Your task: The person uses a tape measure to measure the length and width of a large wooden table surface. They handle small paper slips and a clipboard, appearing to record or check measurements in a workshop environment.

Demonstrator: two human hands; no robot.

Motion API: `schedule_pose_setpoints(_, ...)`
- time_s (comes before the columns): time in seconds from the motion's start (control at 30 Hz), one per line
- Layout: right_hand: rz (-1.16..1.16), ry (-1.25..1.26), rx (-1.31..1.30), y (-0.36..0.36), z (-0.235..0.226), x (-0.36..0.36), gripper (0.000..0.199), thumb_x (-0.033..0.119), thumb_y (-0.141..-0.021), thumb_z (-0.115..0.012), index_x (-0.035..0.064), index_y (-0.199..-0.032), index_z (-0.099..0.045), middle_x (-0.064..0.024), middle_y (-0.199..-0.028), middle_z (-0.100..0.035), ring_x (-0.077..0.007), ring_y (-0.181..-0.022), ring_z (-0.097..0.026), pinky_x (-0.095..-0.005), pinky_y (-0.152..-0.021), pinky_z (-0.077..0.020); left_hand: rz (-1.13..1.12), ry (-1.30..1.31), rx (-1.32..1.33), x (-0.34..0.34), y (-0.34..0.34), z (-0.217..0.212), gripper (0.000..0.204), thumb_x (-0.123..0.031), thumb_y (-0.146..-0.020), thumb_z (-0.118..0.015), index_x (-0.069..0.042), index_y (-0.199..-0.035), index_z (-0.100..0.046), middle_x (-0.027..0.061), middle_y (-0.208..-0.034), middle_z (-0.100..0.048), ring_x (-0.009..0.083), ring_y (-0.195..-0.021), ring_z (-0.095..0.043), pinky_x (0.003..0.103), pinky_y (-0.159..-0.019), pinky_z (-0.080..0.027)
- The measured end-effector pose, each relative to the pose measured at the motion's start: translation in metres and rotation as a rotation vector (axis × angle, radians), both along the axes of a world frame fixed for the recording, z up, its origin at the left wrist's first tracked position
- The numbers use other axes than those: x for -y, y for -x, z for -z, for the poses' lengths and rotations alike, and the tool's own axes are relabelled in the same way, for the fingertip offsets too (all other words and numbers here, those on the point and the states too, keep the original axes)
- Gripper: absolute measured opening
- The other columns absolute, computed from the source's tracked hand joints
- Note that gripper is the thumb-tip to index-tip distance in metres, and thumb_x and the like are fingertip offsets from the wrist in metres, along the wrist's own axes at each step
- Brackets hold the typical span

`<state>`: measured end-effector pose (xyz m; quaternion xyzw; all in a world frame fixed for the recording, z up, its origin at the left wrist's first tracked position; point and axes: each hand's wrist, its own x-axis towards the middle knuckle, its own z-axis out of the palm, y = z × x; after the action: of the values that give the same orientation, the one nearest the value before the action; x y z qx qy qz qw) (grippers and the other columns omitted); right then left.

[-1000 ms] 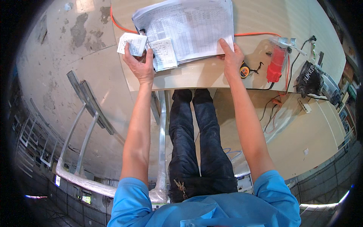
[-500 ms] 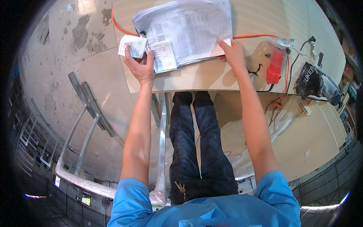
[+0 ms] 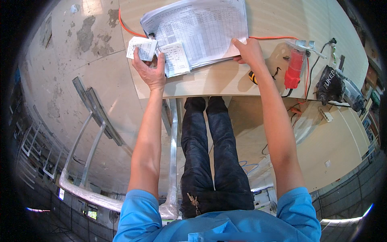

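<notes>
A stack of printed sheets (image 3: 201,30) lies on the table top, covered in table grids and held by a dark clip at its left edge. My right hand (image 3: 248,53) pinches the stack's lower right corner, thumb on top and fingers beneath. My left hand (image 3: 150,71) is closed around a small wad of folded paper slips (image 3: 142,47) beside the stack's left edge. Another small printed slip (image 3: 175,59) rests on the lower left part of the sheets, close to my left thumb. The undersides of the slips are hidden.
On the table (image 3: 209,85), right of my forearm, are a red power tool (image 3: 294,69), black cables and a black plastic bag (image 3: 330,85). A yellow and black tape measure (image 3: 252,77) peeks out by my right wrist. An orange cord (image 3: 271,38) runs behind the sheets. Metal bars (image 3: 96,109) lie at the left.
My right hand has shifted slightly upward and right, still pinching the corner. The yellow and black tape measure now shows beside my wrist. The left hand stays nearly still.
</notes>
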<state>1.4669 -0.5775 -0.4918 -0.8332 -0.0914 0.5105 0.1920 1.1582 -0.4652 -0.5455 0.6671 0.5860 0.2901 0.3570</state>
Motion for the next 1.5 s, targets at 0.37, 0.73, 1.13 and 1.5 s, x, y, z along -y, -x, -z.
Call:
schedule_pose_setpoints(0.37,0.039,0.005,0.002,0.0012,0.0067,0.0023,0.045,0.034,-0.1,-0.069,-0.0085,-0.115,-0.068,-0.013,-0.091,-0.074,-0.0191,-0.062,-0.073,-0.0292,-0.051,-0.0579,-0.012,0.033,0.0,0.0,-0.001,-0.0036,0.092,-0.029,-0.084,-0.088,-0.005,-0.157,-0.037,0.0184,-0.142,-0.042,0.0304,-0.127,-0.054,0.04,-0.095,-0.058)
schedule_pose_setpoints(0.73,0.045,0.002,-0.009,0.0,0.0089,0.0038,0.047,0.034,-0.1,-0.069,-0.0094,-0.116,-0.067,-0.0126,-0.09,-0.074,-0.0182,-0.061,-0.073,-0.03,-0.051,-0.0574,0.008,-0.037,-0.09,-0.0003,0.0008,0.0016,0.093,-0.029,-0.083,-0.087,-0.008,-0.157,-0.035,0.0167,-0.133,-0.044,0.0279,-0.115,-0.057,0.036,-0.088,-0.056)
schedule_pose_setpoints(1.13,0.039,-0.009,-0.025,0.0006,0.0062,0.0034,0.047,0.034,-0.1,-0.068,-0.0089,-0.118,-0.066,-0.0127,-0.093,-0.074,-0.0186,-0.062,-0.073,-0.0302,-0.051,-0.0577,-0.005,0.015,-0.085,0.0007,0.0022,0.0014,0.093,-0.032,-0.083,-0.086,-0.008,-0.157,-0.035,0.0177,-0.135,-0.045,0.0294,-0.118,-0.055,0.038,-0.09,-0.054)
schedule_pose_setpoints(1.5,0.03,-0.019,-0.011,0.0016,0.0066,0.0047,0.045,0.033,-0.101,-0.067,-0.0081,-0.119,-0.066,-0.0129,-0.09,-0.074,-0.0188,-0.061,-0.073,-0.03,-0.05,-0.0576,0.006,-0.036,-0.064,0.0011,0.0031,0.0046,0.093,-0.035,-0.083,-0.086,-0.008,-0.157,-0.036,0.0172,-0.134,-0.046,0.0288,-0.117,-0.055,0.038,-0.09,-0.053)
